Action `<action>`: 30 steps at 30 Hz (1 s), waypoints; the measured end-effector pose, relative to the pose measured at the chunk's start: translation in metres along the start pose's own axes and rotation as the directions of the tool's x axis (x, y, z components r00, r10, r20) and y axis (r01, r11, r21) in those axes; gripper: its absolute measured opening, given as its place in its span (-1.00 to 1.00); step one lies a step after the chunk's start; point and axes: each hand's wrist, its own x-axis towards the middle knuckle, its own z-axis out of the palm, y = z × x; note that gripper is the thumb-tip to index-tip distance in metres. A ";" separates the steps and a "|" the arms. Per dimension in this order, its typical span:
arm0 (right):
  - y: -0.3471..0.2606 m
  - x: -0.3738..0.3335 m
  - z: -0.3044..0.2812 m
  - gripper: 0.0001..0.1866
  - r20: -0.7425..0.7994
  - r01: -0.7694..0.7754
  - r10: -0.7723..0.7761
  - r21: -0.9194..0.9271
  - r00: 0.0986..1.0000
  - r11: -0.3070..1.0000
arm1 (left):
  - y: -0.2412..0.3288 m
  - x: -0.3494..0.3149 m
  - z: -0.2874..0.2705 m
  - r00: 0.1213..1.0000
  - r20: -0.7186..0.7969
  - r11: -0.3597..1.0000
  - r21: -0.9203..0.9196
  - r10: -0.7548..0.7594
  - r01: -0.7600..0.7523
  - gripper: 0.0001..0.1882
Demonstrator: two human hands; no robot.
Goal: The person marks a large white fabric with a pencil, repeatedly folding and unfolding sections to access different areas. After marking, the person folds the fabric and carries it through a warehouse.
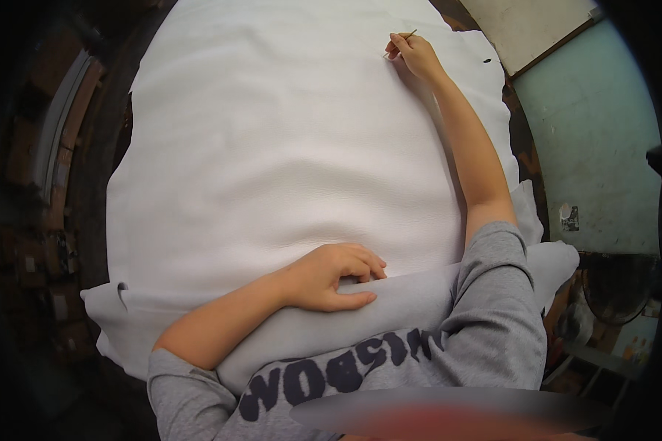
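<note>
a broad white sheet (272, 140) with a leathery grain spread through the middle of the scene, from near the person's chest to the far side. at the far right, the right hand (415, 56) had its fingers clamped on a thin stick (413, 33), its lower tip at the sheet. the left hand (327, 275) rested on the sheet's near part, thumb and fingers apart across the edge of a greyer flap (412, 298). a pale green panel (596, 125) stood at right.
</note>
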 end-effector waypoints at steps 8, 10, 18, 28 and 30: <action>0.027 -0.077 -0.056 -0.62 0.076 -0.073 0.059 0.203 0.995 0.976 | 0.007 0.001 0.002 1.000 -0.010 0.999 0.025 -0.025 0.025 -0.80; 0.030 -0.076 -0.059 -0.64 0.094 0.021 -0.034 0.135 0.995 0.991 | 0.008 0.002 0.003 1.000 -0.008 0.999 0.025 -0.027 0.027 -0.80; 0.087 -0.070 -0.114 -0.62 -0.189 -0.046 0.031 -0.074 0.982 0.996 | 0.009 0.000 0.003 0.999 -0.018 0.999 0.009 -0.032 0.032 -0.82; 0.054 -0.011 -0.040 -0.58 -0.196 0.051 0.010 0.304 0.981 0.951 | 0.007 0.001 0.003 0.999 0.011 0.999 0.012 -0.033 0.033 -0.75; 0.038 0.007 -0.005 -0.59 -0.135 0.132 -0.100 0.249 0.986 0.959 | 0.007 0.001 0.003 0.999 0.015 0.999 0.005 -0.034 0.034 -0.75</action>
